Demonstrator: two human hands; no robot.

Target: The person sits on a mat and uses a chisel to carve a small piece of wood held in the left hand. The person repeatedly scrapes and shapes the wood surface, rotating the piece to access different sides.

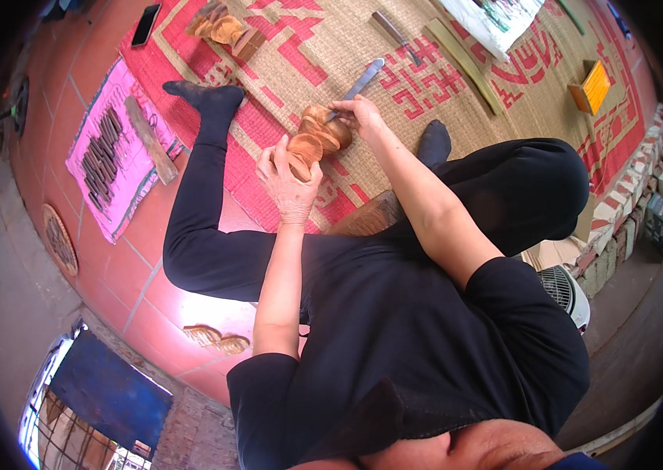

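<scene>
At the left edge of the floor a pink cloth point(104, 160) carries a row of dark carving tools point(101, 157), with a wooden mallet point(151, 139) lying along its inner side and a phone point(146, 24) near the mat's top left corner. The woven mat point(425, 78) holds another carved piece point(222, 30) near its top edge. The wooden carving point(317, 139) sits mid-mat between the outstretched legs. The left hand point(290, 178) wraps its lower end, grip closed firm around the wood; best to keep that hold low and clear of the blade's path. The right hand point(356, 113) pinches a flat chisel point(364, 80), tip against the carving's upper part; light, shallow cuts pushed away from the left fingers look wisest here
</scene>
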